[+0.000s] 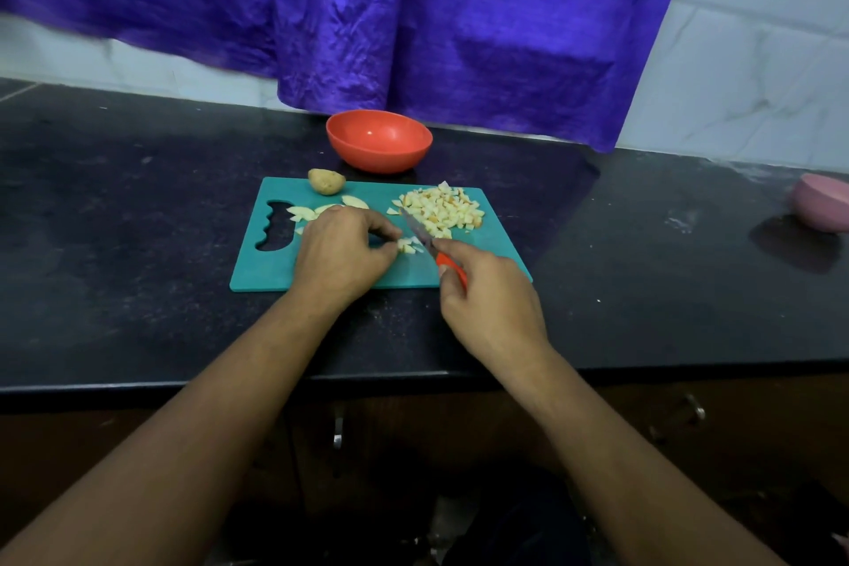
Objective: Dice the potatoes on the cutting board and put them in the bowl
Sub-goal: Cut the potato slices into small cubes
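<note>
Dicing in hand: left hand (342, 250) pinches potato strips (408, 245) mid-cutting board (395, 273); right hand (489, 303) grips the knife (420, 232). Next, cross-cuts (bowl (379, 142) apparently unfilled).

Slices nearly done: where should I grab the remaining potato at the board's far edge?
Probably from above with the left hand, pinching the potato across its rounded sides: it lies free on the cutting board, and the right hand holds the knife.

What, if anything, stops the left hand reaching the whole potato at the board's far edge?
Probably yes: the potato lies just beyond the left hand, with only flat slices between, though that hand now holds pieces beside the knife.
</note>
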The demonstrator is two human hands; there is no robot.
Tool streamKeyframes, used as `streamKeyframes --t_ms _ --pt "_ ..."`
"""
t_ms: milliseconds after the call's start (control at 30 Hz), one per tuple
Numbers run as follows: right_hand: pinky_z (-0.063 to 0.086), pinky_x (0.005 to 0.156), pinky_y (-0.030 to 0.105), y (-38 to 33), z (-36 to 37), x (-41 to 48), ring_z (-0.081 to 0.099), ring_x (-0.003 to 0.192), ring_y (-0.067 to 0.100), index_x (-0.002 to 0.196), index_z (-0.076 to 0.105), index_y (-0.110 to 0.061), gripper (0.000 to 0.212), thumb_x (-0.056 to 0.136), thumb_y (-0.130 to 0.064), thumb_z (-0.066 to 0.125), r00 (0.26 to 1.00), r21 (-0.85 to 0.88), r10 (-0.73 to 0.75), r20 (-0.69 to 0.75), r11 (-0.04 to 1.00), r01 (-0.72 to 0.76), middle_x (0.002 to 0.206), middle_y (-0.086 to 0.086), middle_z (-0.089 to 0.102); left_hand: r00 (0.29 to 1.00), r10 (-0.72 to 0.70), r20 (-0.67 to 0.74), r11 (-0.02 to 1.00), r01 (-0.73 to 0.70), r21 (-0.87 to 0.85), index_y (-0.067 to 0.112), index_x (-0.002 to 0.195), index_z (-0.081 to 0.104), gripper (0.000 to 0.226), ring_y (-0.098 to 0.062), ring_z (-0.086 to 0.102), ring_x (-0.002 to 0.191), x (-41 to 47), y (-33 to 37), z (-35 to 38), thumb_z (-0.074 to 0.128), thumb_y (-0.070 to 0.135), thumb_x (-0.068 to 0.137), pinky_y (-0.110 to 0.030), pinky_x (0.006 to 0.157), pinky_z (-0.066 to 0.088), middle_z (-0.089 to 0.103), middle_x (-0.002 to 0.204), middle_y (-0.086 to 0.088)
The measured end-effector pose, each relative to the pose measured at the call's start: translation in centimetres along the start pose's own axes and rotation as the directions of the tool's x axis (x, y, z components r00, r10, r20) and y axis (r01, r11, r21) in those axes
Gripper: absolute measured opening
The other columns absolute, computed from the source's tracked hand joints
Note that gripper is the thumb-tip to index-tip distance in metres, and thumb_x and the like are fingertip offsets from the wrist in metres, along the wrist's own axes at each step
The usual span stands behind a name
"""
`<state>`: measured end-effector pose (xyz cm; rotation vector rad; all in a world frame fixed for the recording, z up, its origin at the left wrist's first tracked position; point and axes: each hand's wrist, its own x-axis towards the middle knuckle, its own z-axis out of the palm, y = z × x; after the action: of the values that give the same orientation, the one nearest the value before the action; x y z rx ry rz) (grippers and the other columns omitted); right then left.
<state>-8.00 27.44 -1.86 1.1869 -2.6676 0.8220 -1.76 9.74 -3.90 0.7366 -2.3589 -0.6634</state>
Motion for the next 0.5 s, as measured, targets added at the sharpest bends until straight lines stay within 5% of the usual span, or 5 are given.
streamKeyframes --t_ms 133,333,500 --pt "0.055 0.065 0.035 -0.7 1.1 0.3 0.059 0.070 0.009 0.145 0.052 -0.040 0.042 0.104 -0.031 0.048 0.999 -0.049 -0.048 -0.012 0.998 0.047 0.086 -0.009 0.067 1.000 0.002 0.013 1.000 -0.002 0.000 0.032 0.092 0.081 0.010 -0.010 0.067 0.094 0.0 0.0 0.0 0.077 0.028 0.084 -0.033 0.086 0.054 0.076 0.092 0.016" --pt "0.051 0.062 0.032 -0.8 2.3 0.4 0.057 0.071 0.009 0.149 0.046 -0.040 0.045 0.105 -0.032 0.045 0.997 -0.099 -0.074 0.009 0.992 0.075 0.084 -0.009 0.063 1.000 -0.003 0.023 1.000 0.003 -0.030 0.033 0.081 0.078 0.009 -0.001 0.062 0.085 0.0 0.1 -0.1 0.078 0.025 0.085 -0.027 0.080 0.050 0.057 0.069 0.033" --pt "0.050 0.066 0.033 -0.6 2.1 0.4 0.061 0.080 0.013 0.150 0.047 -0.037 0.045 0.105 -0.031 0.044 0.991 -0.213 -0.125 0.042 0.968 0.131 0.092 -0.006 0.066 1.000 -0.012 0.016 1.000 0.012 -0.027 0.041 0.069 0.066 0.024 -0.004 0.065 0.084 0.0 0.0 0.1 0.078 0.025 0.082 -0.035 0.081 0.056 0.070 0.080 0.021"
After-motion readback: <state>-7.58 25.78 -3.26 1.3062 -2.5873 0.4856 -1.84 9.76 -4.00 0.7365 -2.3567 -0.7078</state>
